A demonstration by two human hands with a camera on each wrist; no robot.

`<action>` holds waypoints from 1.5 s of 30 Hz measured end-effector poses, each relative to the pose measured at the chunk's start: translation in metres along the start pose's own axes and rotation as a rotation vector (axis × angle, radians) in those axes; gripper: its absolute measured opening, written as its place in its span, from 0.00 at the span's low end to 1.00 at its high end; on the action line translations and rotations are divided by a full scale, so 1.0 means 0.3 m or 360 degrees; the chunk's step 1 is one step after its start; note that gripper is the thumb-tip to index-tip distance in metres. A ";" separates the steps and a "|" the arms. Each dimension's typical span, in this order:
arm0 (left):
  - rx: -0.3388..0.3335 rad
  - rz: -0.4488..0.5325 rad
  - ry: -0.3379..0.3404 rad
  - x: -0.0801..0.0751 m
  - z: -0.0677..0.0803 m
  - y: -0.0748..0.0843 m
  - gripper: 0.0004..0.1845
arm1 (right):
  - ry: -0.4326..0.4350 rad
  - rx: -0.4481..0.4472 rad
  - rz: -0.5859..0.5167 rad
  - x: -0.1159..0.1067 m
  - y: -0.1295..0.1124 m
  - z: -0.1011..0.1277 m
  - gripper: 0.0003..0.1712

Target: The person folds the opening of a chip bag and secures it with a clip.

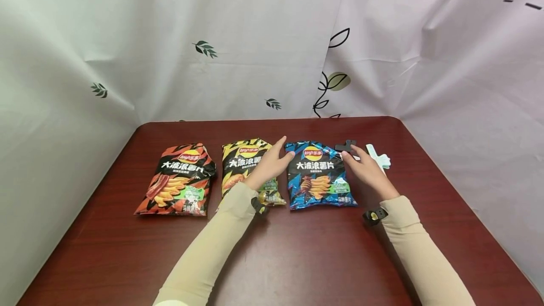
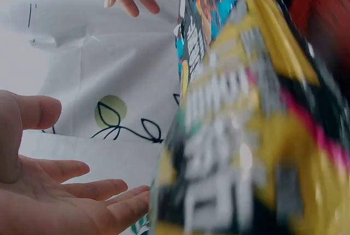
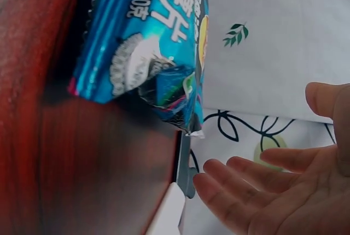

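Note:
Three chip bags lie in a row on the table: a red bag [image 1: 176, 181] at the left, a yellow bag [image 1: 239, 169] in the middle and a blue bag [image 1: 316, 176] at the right. My left hand [image 1: 270, 163] hovers over the yellow bag, its fingers spread toward the blue bag's left edge. My right hand [image 1: 365, 171] is at the blue bag's right side, fingers extended. Both wrist views show fairly straight fingers with nothing held; the left hand [image 2: 71, 191] is beside the yellow bag [image 2: 235, 136], and the right hand [image 3: 279, 186] is apart from the blue bag [image 3: 158, 43].
Behind the right hand lie a black clip-like piece [image 1: 345, 146] and a white and pale green object [image 1: 379, 158], partly hidden by that hand. White fabric [image 1: 255, 37] with leaf prints hangs around the dark red table [image 1: 297, 254].

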State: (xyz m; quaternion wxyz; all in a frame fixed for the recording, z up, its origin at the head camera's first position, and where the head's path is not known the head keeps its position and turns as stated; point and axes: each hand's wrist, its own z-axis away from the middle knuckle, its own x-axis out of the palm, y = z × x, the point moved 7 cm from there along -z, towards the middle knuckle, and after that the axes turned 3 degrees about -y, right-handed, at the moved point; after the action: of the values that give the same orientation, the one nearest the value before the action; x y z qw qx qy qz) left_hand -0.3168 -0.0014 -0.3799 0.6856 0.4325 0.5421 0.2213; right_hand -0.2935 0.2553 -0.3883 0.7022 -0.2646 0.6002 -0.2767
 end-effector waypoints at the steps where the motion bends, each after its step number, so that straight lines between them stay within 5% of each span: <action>1: -0.0017 0.0008 0.0000 0.007 -0.007 -0.002 0.35 | -0.0003 0.0005 0.0000 0.002 0.002 -0.003 0.49; 13: -0.0121 0.0135 -0.0082 0.065 -0.032 -0.022 0.34 | -0.0086 0.0072 0.0026 0.018 0.034 -0.024 0.49; 26: -0.0232 0.0399 -0.0149 0.106 -0.040 -0.040 0.35 | -0.0258 0.0168 -0.0425 0.071 0.059 -0.047 0.44; 45: -0.0272 0.0546 -0.0244 0.145 -0.048 -0.041 0.35 | -0.0336 0.0215 -0.0625 0.109 0.076 -0.067 0.42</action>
State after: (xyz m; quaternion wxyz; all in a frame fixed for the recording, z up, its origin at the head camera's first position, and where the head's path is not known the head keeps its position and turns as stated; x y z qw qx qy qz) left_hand -0.3186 0.0308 -0.4146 0.7114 0.4743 0.3860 0.3462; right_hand -0.3075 0.2475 -0.4299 0.7099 -0.3561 0.4407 -0.4184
